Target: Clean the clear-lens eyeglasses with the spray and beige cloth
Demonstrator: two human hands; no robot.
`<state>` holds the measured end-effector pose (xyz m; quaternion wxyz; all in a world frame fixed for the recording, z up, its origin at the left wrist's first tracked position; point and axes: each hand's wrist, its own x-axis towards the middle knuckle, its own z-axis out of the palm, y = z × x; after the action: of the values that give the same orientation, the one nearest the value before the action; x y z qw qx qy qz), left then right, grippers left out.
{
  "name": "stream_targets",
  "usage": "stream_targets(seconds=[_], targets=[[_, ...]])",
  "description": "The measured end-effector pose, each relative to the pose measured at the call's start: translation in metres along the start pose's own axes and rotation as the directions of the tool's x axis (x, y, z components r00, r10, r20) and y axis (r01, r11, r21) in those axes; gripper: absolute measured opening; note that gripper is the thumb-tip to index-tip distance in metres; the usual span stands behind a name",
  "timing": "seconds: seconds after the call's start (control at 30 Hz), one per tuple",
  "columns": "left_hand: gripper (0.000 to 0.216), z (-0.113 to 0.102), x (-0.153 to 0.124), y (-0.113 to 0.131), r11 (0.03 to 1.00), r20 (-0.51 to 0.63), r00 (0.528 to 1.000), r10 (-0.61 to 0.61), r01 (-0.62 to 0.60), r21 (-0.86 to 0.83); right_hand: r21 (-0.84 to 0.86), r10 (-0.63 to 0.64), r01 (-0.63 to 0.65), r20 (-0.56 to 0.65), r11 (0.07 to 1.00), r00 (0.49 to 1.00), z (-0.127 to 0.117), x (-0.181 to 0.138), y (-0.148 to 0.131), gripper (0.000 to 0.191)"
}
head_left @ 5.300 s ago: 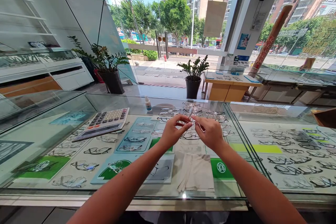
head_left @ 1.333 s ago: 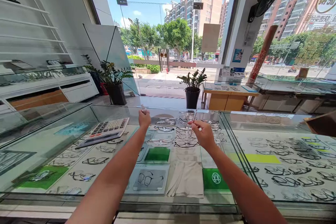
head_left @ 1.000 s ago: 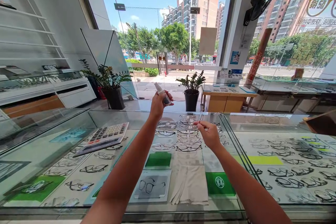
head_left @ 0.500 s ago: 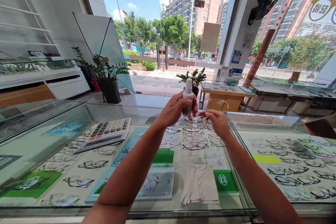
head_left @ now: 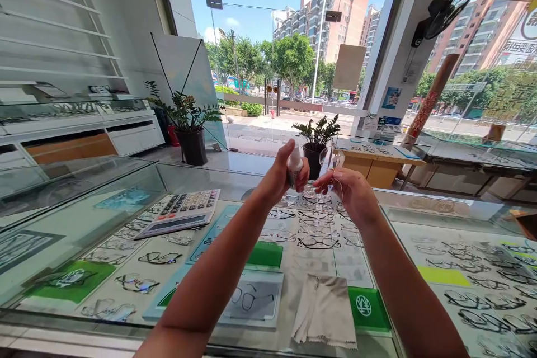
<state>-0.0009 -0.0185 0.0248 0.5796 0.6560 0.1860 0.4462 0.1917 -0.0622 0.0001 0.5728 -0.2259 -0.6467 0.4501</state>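
Note:
Above the glass display case, my left hand [head_left: 280,170] is wrapped round a small spray bottle [head_left: 295,165], its thumb raised onto the white top. Just to the right, my right hand [head_left: 350,190] pinches a pair of thin-framed eyeglasses [head_left: 328,159] whose clear lenses stand up over the fingers. The bottle and the eyeglasses are close together but apart. Below the hands, a beige cleaning cloth [head_left: 325,310] with zigzag edges lies on the glass top, near a green card with a white logo [head_left: 366,307].
A large calculator [head_left: 180,213] rests on the case at the left. Rows of eyeglass frames [head_left: 319,243] lie under the glass, with more in the right case [head_left: 478,296]. Beyond stand potted plants [head_left: 191,142], a wooden display table [head_left: 369,165] and a glass door.
My left thumb has gone from the bottle's body up onto its top, and the bottle is tilted. My right hand has turned the eyeglasses more upright beside it. The camera view has shifted left.

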Motion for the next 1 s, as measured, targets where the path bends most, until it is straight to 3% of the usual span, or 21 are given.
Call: stream_targets(seconds=[0.13, 0.2, 0.4, 0.53, 0.73, 0.87, 1.0], targets=[[0.074, -0.002, 0.001, -0.009, 0.932, -0.128, 0.986, 0.109, -0.057, 0.358, 0.052, 0.047, -0.047, 0.017, 0.998, 0.999, 0.002, 0.002, 0.001, 0.033], [0.074, -0.002, 0.002, -0.014, 0.895, -0.142, 0.981, 0.129, -0.053, 0.442, 0.05, 0.057, -0.058, 0.036, 0.997, 0.998, 0.002, 0.003, 0.002, 0.033], [0.071, 0.0, 0.004, -0.018, 0.892, -0.161, 0.969, 0.186, -0.099, 0.44, 0.022, 0.044, -0.046, 0.072, 0.999, 0.996, 0.004, 0.002, 0.002, 0.033], [0.075, -0.001, 0.001, -0.007, 0.892, -0.147, 0.978, 0.151, -0.07, 0.447, 0.181, 0.077, -0.074, -0.006, 0.981, 0.997, 0.003, 0.004, 0.006, 0.031], [0.074, -0.003, -0.009, -0.004, 0.825, -0.025, 0.999, 0.045, -0.023, 0.564, 0.323, 0.168, -0.107, -0.169, 0.94, 0.971, 0.003, 0.012, 0.021, 0.028], [0.07, 0.002, -0.014, -0.007, 0.741, -0.015, 1.0, 0.021, -0.006, 0.672, 0.333, 0.18, -0.106, -0.201, 0.937, 0.963, 0.007, 0.013, 0.026, 0.026], [0.07, 0.001, -0.014, -0.002, 0.785, -0.025, 0.998, 0.05, -0.024, 0.619, 0.368, 0.209, -0.127, -0.19, 0.921, 0.959, 0.008, 0.012, 0.024, 0.024]])
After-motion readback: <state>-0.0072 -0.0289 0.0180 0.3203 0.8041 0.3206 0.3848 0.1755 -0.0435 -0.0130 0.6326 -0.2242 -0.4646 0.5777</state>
